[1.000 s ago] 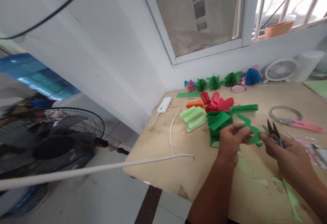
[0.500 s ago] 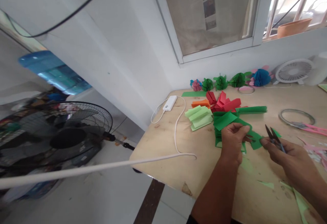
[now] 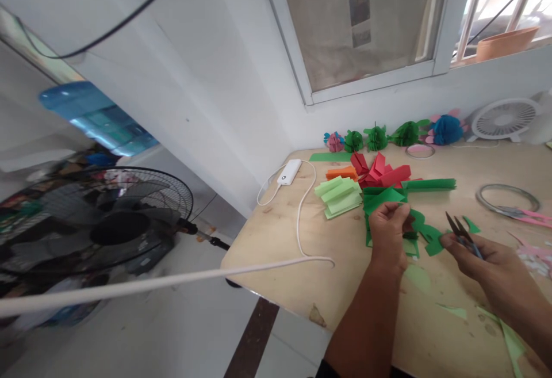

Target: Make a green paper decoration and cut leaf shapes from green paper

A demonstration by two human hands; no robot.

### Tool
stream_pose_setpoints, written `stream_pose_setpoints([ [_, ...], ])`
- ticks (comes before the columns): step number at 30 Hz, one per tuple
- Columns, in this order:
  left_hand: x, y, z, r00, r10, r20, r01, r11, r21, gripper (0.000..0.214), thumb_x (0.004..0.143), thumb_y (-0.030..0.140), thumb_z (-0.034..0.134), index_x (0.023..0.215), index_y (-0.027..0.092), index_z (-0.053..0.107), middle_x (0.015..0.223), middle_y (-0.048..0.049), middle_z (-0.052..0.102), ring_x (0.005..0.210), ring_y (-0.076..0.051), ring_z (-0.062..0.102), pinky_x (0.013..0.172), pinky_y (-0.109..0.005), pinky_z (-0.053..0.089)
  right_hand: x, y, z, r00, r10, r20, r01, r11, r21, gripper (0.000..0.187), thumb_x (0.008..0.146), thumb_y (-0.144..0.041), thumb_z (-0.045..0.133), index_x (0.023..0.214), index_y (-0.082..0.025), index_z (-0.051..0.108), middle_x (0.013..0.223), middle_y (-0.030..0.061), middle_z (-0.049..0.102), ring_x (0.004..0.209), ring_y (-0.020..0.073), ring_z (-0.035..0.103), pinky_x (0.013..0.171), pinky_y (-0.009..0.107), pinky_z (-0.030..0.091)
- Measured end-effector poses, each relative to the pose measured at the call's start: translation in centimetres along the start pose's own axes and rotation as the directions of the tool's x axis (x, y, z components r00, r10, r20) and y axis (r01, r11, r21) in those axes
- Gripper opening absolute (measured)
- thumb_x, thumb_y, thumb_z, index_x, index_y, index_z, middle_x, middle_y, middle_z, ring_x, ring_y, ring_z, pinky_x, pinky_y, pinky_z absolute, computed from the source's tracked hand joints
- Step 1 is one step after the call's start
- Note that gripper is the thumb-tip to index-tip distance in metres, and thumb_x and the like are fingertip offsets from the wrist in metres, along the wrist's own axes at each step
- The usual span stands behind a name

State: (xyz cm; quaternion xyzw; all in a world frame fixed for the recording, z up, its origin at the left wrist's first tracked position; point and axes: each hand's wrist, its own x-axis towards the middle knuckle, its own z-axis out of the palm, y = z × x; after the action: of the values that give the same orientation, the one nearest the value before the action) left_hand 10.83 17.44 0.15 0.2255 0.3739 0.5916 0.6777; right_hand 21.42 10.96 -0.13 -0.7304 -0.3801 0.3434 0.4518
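Note:
My left hand (image 3: 389, 231) is closed in a pinch on a piece of dark green paper, over a stack of folded green paper (image 3: 374, 198). The cut green paper (image 3: 426, 234) stretches rightward from it to the fingertips of my right hand (image 3: 483, 257). That hand is wrapped round a pair of scissors (image 3: 463, 235), whose dark blades point up and away and stand slightly apart. Its thumb and finger also touch the green paper's right end. A small green scrap (image 3: 471, 224) lies just beyond the blades. Pale green pleated paper (image 3: 338, 197) and red folded paper (image 3: 382, 172) lie behind my left hand.
Paper animals (image 3: 376, 137) line the wall beside a small white fan (image 3: 504, 119). Pink-handled scissors (image 3: 530, 216) and a tape ring (image 3: 508, 197) lie at right. A white power bank (image 3: 290, 172) with its cable sits at left. A large black fan (image 3: 116, 228) stands beyond the table.
My left hand has shifted slightly left and turned on the green paper. The stretch of paper between my hands looks twisted differently. The right hand still holds the scissors. The view has moved slightly.

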Motion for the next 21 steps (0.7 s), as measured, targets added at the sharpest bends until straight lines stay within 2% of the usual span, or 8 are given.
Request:
stream_pose_setpoints([
  [6, 0.5, -0.2, -0.3, 0.999, 0.018, -0.045, -0.015, 0.996, 0.083, 0.039, 0.059, 0.049, 0.075, 0.062, 0.015, 0.058, 0.054, 0.002, 0.055, 0.047, -0.007, 0.049, 0.047, -0.019, 0.036, 0.5, 0.6, -0.2, 0.999, -0.01, 0.033, 0.01, 1.0, 0.01, 0.041, 0.058, -0.061, 0.066, 0.062, -0.021, 0.059, 0.049, -0.0071, 0.031, 0.048, 0.0102, 0.028, 0.046, 0.027, 0.02],
  [10, 0.9, -0.4, -0.5, 0.997, 0.052, -0.049, -0.046, 0.993, 0.11, 0.038, 0.061, 0.05, 0.074, 0.063, 0.015, 0.06, 0.054, 0.0025, 0.055, 0.047, -0.007, 0.051, 0.048, -0.019, 0.038, 1.1, 1.2, -0.4, 0.997, -0.02, 0.077, 0.019, 1.0, 0.01, 0.039, 0.054, -0.057, 0.069, 0.062, -0.02, 0.061, 0.046, -0.0084, 0.029, 0.044, 0.0085, 0.024, 0.042, 0.027, 0.016],
  [14, 1.1, -0.7, -0.6, 0.999, -0.01, -0.045, 0.016, 0.99, 0.137, 0.041, 0.059, 0.053, 0.075, 0.067, 0.014, 0.065, 0.053, 0.0021, 0.055, 0.045, -0.008, 0.049, 0.044, -0.02, 0.037, 1.3, 1.2, -0.5, 0.998, -0.02, 0.06, 0.02, 1.0, -0.01, 0.038, 0.052, -0.057, 0.069, 0.059, -0.021, 0.06, 0.042, -0.0089, 0.031, 0.04, 0.0079, 0.025, 0.04, 0.026, 0.016],
  [18, 0.9, -0.1, -0.4, 1.0, -0.017, 0.021, 0.013, 0.986, 0.166, 0.035, 0.066, 0.048, 0.071, 0.075, 0.015, 0.066, 0.059, 0.0004, 0.06, 0.049, -0.008, 0.051, 0.046, -0.02, 0.039, 1.2, 0.6, -0.6, 1.0, -0.013, 0.024, 0.014, 1.0, -0.019, 0.042, 0.057, -0.061, 0.064, 0.064, -0.02, 0.061, 0.044, -0.0078, 0.035, 0.042, 0.0088, 0.029, 0.042, 0.027, 0.018],
  [21, 0.5, 1.0, -0.6, 0.999, 0.028, 0.033, -0.036, 0.964, 0.264, 0.029, 0.068, 0.039, 0.069, 0.086, 0.016, 0.066, 0.067, -0.0009, 0.064, 0.053, -0.009, 0.055, 0.049, -0.019, 0.041, 1.2, 0.4, -0.8, 1.0, -0.012, 0.017, 0.012, 1.0, -0.018, 0.044, 0.061, -0.064, 0.061, 0.066, -0.02, 0.06, 0.045, -0.0076, 0.036, 0.044, 0.009, 0.029, 0.044, 0.028, 0.019],
])
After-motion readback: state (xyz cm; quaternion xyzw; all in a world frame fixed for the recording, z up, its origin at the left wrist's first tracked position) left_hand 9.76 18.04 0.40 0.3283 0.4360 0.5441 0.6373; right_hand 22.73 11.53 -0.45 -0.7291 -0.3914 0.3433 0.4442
